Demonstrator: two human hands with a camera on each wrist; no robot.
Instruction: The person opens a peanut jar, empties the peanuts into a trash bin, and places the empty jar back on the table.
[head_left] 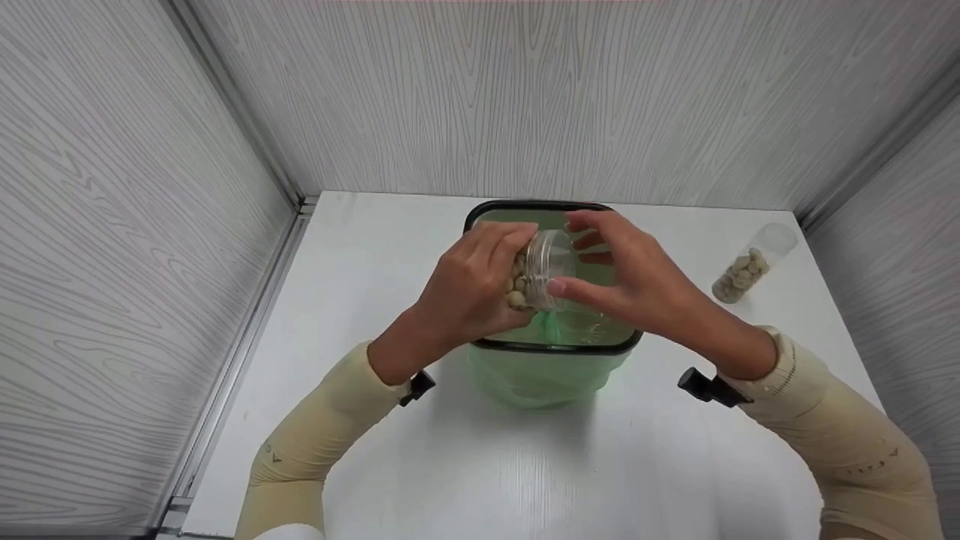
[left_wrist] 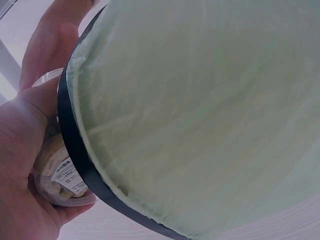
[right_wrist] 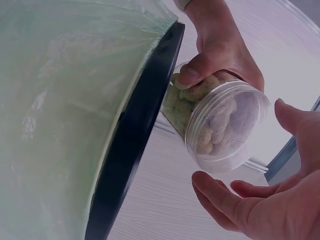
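My left hand [head_left: 472,277] grips a clear plastic jar [right_wrist: 220,125] of tan, peanut-like pieces [right_wrist: 200,90]. The jar is tipped on its side above the bin, its ridged clear end pointing right. On its base, a white printed label [left_wrist: 69,175] shows in the left wrist view. Around that clear end spread the fingers and thumb of my right hand [head_left: 637,277]; the right wrist view shows a gap between them and the plastic. Beneath both hands stands a bin with a black rim [head_left: 555,348] and a pale green liner bag [head_left: 540,379].
A second clear container [head_left: 742,274] with similar tan pieces stands on the white table [head_left: 495,465] to the right. Grey wood-grain panels [head_left: 525,97] enclose the table at the back and both sides.
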